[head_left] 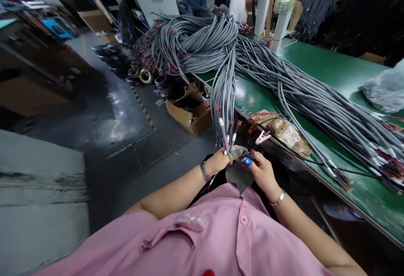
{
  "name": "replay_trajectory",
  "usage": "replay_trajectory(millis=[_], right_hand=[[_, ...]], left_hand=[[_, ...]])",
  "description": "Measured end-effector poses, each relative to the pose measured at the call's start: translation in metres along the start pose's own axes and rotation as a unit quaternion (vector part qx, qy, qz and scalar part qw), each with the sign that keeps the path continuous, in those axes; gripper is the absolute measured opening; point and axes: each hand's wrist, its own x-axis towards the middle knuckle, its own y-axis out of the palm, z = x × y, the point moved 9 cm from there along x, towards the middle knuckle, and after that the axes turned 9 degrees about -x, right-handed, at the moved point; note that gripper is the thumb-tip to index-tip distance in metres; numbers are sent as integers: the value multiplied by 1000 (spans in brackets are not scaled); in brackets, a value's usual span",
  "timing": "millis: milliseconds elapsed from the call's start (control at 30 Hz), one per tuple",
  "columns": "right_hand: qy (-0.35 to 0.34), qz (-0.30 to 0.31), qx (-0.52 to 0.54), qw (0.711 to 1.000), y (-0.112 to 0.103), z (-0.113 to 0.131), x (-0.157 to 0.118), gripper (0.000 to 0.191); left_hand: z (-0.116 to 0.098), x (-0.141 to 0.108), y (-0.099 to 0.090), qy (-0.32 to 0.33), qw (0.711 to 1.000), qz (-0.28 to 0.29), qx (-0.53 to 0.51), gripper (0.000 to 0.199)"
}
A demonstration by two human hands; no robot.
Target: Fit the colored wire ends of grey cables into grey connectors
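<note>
My left hand [222, 160], with grey finger covers [238, 152] and a watch at the wrist, is closed around the end of a grey cable in front of my lap. My right hand [262, 172] pinches the thin stripped wires [251, 154] at that end; a blue wrap [247, 161] covers its thumb. Just beyond my hands hangs a bunch of grey cables [223, 95], draped over the table edge. Several of their ends carry white sleeves [227, 139] with red and dark wires showing. My fingers partly hide the wires between them.
A large heap of grey cables [189, 40] lies on the green table [331, 70], and a long bundle [309, 91] runs right. At the edge sit a taped board [285, 135] and a pink clip [262, 137]. An open carton [189, 116] stands below. A person [238, 7] is behind.
</note>
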Motion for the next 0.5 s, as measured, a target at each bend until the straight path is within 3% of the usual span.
replay_trajectory(millis=[133, 267, 500], right_hand=[[60, 45, 80, 994, 11, 2, 0, 31], [96, 8, 144, 985, 8, -2, 0, 35], [142, 17, 247, 958, 9, -4, -6, 32]], left_hand=[[-9, -8, 17, 4, 998, 58, 31, 43], [-21, -14, 16, 32, 996, 38, 74, 42], [-30, -18, 21, 21, 992, 57, 107, 41]])
